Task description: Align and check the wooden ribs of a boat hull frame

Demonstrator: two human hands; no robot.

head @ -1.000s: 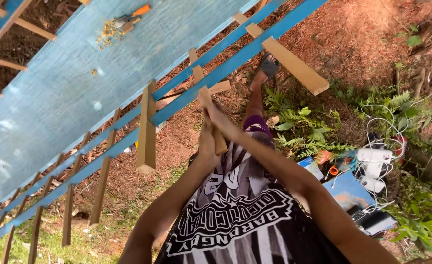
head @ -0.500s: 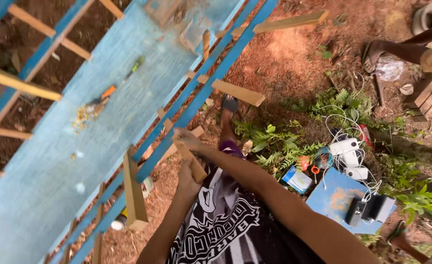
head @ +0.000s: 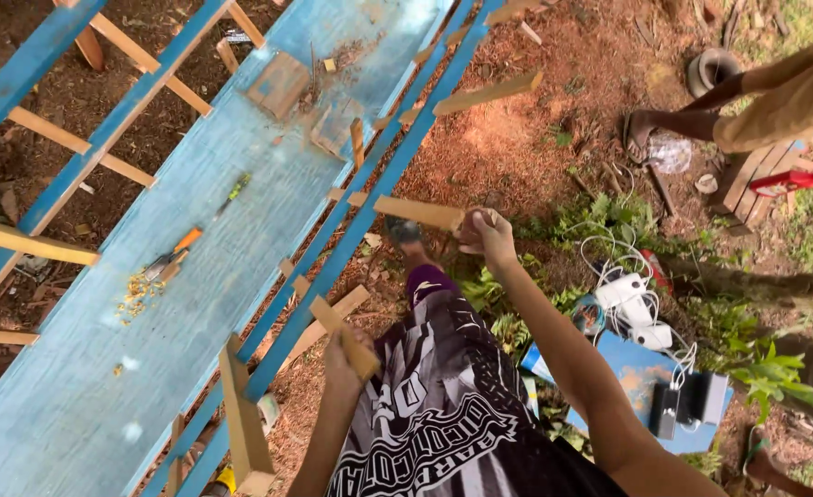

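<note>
Head view, looking straight down past a black-and-white printed shirt. Left hand clenched around a short pale wooden slat, gripped at its lower end; slat slanting up and away toward the blue rail, its far end just beside that rail. Right hand closed on the end of a second pale wooden slat, reaching out level to the left of the hand, far end touching or crossing the same blue rail. Both slats on the near side of the long blue-painted plank counter. On the counter, well apart from both hands: an orange-handled tool beside yellow sawdust, and small wooden blocks farther up. Right of the rail, on red soil: white cables and chargers, a blue board, another person's foot.
</note>
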